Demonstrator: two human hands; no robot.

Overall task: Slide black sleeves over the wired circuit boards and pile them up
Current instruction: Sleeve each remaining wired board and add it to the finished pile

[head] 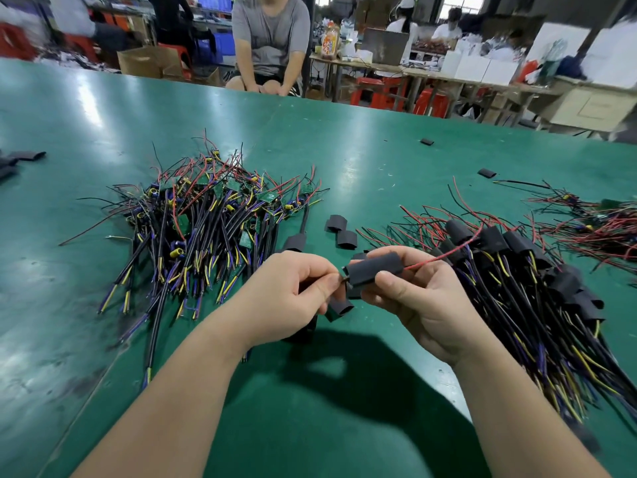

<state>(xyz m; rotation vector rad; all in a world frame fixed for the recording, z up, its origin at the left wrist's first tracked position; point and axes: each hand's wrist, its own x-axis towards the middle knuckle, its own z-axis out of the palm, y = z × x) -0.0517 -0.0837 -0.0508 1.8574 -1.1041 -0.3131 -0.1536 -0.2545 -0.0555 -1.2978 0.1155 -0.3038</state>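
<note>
**Sleeve held crosswise between both hands**

Above the green table (pixel 103 115), near its front edge, both hands meet at one black sleeve (pixel 374 267). Its long axis runs left to right, the right end tipped slightly upward. The right hand (pixel 413 298) grips it — thumb pressed on the near face, the other fingers curled behind. A red wire (pixel 444 255) leaves the right mouth and arcs up toward the right. At the left mouth a small end of the board (pixel 343 270) sticks out, and the left hand (pixel 293 288) pinches it between thumb and forefinger; its other fingers are curled under.

A second sleeve (pixel 339 308) shows just below the left fingers, angled down to the right — whether they hold it, I cannot tell.

To the left lies a heap of bare boards (pixel 206 219), wires fanning toward the near edge. To the right lies the sleeved pile (pixel 517 270), its black ends uppermost and cables trailing down-right. Two loose sleeves (pixel 341 232) lie between the heaps, just beyond the hands. Across the table sits a person (pixel 270 39) in a grey shirt.
</note>
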